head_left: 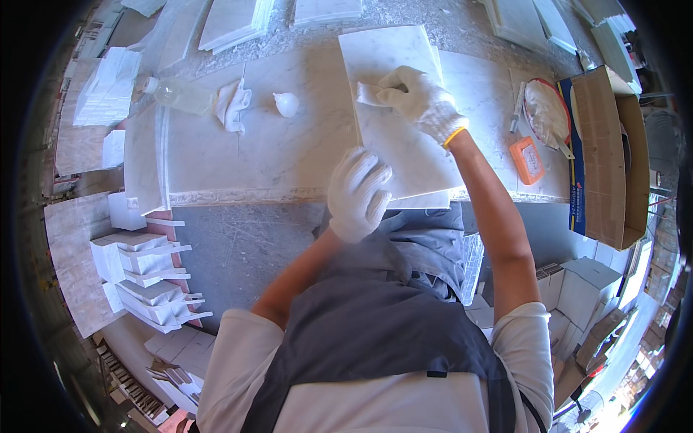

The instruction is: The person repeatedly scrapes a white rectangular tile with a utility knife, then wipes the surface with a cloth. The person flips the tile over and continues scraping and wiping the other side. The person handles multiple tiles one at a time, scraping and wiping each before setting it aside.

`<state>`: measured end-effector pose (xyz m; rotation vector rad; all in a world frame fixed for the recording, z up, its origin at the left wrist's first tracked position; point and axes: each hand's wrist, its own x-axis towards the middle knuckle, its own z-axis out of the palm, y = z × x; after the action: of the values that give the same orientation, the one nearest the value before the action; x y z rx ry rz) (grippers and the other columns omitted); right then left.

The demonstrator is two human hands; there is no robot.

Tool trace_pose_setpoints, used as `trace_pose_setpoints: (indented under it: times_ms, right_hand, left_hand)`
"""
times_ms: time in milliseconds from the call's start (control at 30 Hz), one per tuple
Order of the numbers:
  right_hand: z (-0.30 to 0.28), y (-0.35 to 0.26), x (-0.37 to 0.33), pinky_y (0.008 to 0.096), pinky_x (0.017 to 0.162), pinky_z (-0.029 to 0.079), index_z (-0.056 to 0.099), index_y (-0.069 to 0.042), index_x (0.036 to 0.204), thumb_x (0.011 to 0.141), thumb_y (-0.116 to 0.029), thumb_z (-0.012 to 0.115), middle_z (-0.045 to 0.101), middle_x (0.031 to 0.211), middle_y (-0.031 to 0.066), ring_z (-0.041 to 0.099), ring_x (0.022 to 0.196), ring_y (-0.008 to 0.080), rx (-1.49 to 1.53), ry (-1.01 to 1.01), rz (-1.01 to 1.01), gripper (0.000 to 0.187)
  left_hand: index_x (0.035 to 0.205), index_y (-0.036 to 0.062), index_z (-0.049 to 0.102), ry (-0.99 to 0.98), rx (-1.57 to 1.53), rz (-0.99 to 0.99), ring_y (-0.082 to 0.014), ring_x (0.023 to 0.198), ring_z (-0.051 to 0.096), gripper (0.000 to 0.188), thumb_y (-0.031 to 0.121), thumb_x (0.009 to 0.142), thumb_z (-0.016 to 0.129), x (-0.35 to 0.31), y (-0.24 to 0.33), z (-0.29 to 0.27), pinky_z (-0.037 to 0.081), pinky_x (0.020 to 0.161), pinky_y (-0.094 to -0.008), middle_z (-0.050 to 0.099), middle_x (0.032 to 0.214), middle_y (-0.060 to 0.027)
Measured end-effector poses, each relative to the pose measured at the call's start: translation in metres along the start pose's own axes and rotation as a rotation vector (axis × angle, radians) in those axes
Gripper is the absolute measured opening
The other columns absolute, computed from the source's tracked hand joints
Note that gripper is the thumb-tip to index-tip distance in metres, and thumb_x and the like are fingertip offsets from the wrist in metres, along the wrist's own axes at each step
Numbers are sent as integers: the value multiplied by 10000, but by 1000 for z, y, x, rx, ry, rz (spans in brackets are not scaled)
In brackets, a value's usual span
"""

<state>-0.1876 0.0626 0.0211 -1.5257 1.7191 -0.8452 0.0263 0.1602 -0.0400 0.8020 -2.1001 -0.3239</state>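
Note:
My right hand, in a white knit glove with a yellow cuff edge, is closed on a small white folded piece, which looks like a cloth or pad. It presses this against a white, grey-veined marble tile. That tile lies on top of at least one other, tilted across the worktable. My left hand, gloved too, lies over the tile's near left corner. Its fingers are bent and slightly apart, the tips touching the slab; whatever is under the palm is hidden.
Left on the marble-topped table are a clear bottle, a crumpled white cloth and a white rounded object. To the right lie an orange block, a red-rimmed bowl and a cardboard box. Tile stacks stand behind.

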Motion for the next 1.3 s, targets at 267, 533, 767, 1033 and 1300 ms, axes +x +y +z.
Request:
trace_pose_setpoints:
  times_ms: [267,533,767,1033,1300]
  right_hand:
    - [6,-8,-36,320,810,555,729,-16,1075,947,-218,705,743,964,134,700,867,197,38,-64,-47,240]
    - [3,-30,-56,331,806,558,738,-47,1072,934,-286,764,744,962,137,717,864,222,49,-240,-27,277]
    - [10,2,-109,334,750,561,693,-25,1085,927,-156,788,729,952,118,692,853,185,239,284,-215,227]
    - [23,4,-161,316,712,548,668,-22,1068,920,-64,780,705,970,121,677,814,172,321,359,-164,190]
    - [11,1,-173,313,736,565,692,-12,1068,908,-75,790,737,994,104,702,847,168,452,251,21,199]
  left_hand:
    - [1203,62,721,98,7,-37,-434,1246,587,329,215,914,684,-11,-3,13,496,1020,-520,608,1331,-184]
    - [1232,64,698,75,34,-46,-417,1181,602,374,191,881,726,-9,1,8,500,1006,-505,596,1309,-183]
    - [1159,61,715,95,-40,-120,-387,1152,631,353,70,814,787,19,15,-15,515,978,-489,646,1215,-152]
    - [1299,132,680,-395,240,113,-348,1353,519,402,375,987,610,92,-17,15,403,1145,-498,594,1410,-82]
    - [1445,200,565,-497,530,73,-308,1438,449,594,589,1025,408,207,-87,72,285,1226,-507,489,1568,-60]
